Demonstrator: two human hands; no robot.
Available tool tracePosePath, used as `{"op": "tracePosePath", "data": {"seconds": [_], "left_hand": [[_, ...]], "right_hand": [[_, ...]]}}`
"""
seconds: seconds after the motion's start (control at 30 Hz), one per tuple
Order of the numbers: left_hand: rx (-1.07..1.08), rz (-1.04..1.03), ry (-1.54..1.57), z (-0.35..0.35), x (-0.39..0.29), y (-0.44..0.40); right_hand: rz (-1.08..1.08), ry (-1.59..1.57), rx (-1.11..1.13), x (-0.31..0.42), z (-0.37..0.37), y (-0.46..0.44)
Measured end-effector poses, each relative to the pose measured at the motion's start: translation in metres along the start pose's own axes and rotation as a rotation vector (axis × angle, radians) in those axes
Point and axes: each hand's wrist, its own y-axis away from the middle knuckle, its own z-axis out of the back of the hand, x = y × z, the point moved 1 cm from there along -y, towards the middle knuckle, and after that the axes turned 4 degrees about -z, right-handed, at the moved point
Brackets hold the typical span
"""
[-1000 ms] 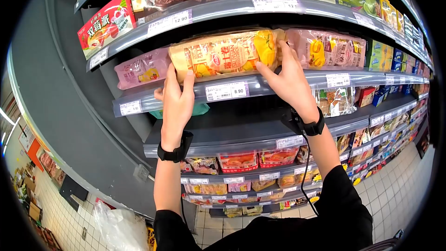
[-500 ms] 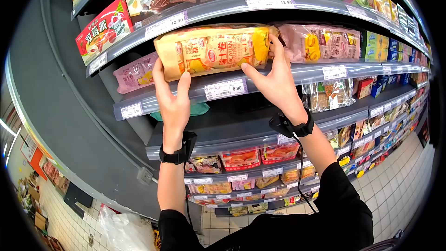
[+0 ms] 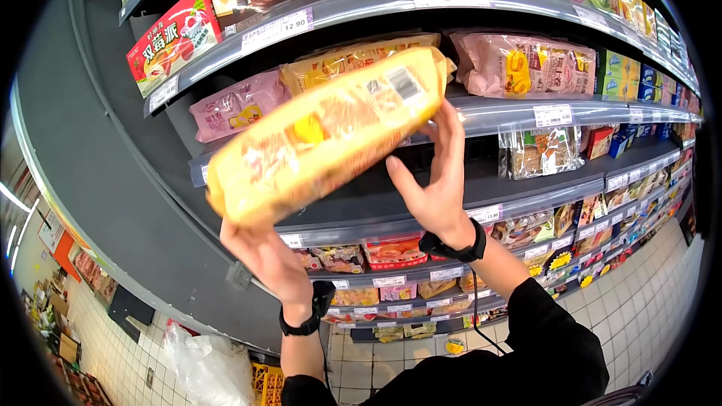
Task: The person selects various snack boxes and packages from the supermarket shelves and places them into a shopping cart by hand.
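Left grip (image 3: 269,262), yellow package (image 3: 335,131), lower end held

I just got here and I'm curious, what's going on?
A person in black sleeves is holding a yellow package, tilted, before a shop shelf. The left hand is under its lower end; the right hand, thumb spread, is by the upper end. Another yellow package lies behind it, between pink packages.

Yellow package (image 3: 331,137) in glossy plastic film, matt grey side panel (image 3: 113,165), matt black cloth sleeve (image 3: 553,331)
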Motion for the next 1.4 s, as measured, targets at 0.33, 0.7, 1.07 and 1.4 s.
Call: {"op": "tracePosePath", "data": {"seconds": [0.33, 0.7, 1.07, 1.4], "left_hand": [[-0.268, 0.212, 0.165, 0.035, -0.027, 0.079], [-0.131, 0.26, 0.143, -0.044, -0.053, 0.142], [-0.442, 0.461, -0.2, -0.045, -0.141, 0.265], [-0.583, 0.643, -0.656, 0.035, -0.284, 0.344]], "right_hand": [[-0.122, -0.322, -0.008, 0.017, 0.048, 0.084], [-0.325, -0.257, -0.067, 0.017, 0.153, 0.111], [-0.525, -0.106, 0.365, 0.007, 0.204, 0.174], [-0.605, -0.35, 0.856, 0.069, 0.126, 0.253]]}}
